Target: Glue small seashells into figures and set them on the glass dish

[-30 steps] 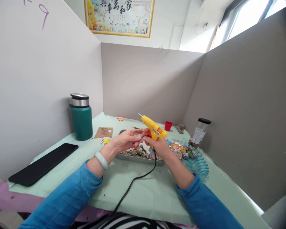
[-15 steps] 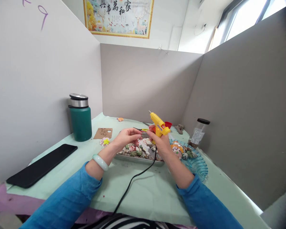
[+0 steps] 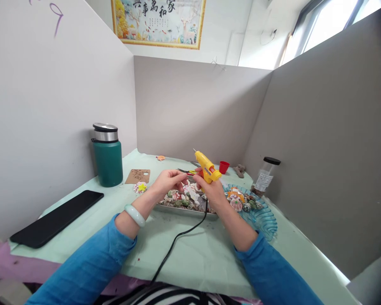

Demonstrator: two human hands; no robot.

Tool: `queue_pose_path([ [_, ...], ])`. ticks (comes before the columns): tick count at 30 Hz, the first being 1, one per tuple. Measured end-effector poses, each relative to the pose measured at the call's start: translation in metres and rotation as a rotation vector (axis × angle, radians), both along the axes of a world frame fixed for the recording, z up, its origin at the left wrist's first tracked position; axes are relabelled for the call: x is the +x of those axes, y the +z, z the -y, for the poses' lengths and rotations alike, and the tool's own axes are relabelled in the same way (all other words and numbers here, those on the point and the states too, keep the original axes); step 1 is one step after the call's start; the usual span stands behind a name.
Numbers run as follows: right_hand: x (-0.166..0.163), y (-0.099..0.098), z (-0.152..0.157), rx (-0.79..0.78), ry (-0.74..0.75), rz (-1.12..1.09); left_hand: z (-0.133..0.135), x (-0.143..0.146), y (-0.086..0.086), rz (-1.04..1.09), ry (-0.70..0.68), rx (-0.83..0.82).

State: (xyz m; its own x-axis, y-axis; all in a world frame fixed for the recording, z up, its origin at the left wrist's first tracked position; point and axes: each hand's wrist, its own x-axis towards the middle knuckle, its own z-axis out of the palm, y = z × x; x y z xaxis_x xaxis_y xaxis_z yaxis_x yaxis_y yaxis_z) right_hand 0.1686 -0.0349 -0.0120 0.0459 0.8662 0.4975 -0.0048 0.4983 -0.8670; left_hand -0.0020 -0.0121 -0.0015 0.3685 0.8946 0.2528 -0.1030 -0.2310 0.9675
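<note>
My right hand (image 3: 211,190) grips a yellow hot glue gun (image 3: 206,165), its nozzle pointing up and to the left. The gun's black cord (image 3: 180,235) runs down over the table toward me. Close beside it, my left hand (image 3: 169,183) has its thumb and fingers pinched together; what lies between them, if anything, is too small to make out. Both hands are above a metal tray (image 3: 178,210) of shells and small stones. Pliers (image 3: 187,171) with red and yellow handles lie behind the hands, partly hidden.
A blue ribbed plate (image 3: 266,220) with shells stands right of the tray, near a black-lidded jar (image 3: 265,176) and a red cup (image 3: 224,167). On the left are a green flask (image 3: 107,163), a black flat case (image 3: 59,218), a brown card (image 3: 137,176) and a flower-decorated shell (image 3: 140,187).
My right hand has shifted slightly left with the glue gun, uncovering more of the red cup. My left hand stays pinched in nearly the same place.
</note>
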Motion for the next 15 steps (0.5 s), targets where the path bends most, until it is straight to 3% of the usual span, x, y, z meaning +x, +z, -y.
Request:
queue_pose_path([
  [6,0.008,-0.001,-0.002,-0.066,0.047,0.050,-0.007,-0.005,0.001,0.083,0.127,-0.153],
  [15,0.009,-0.007,-0.001,-0.126,0.098,0.361,-0.014,-0.012,0.005,0.148,0.301,-0.223],
])
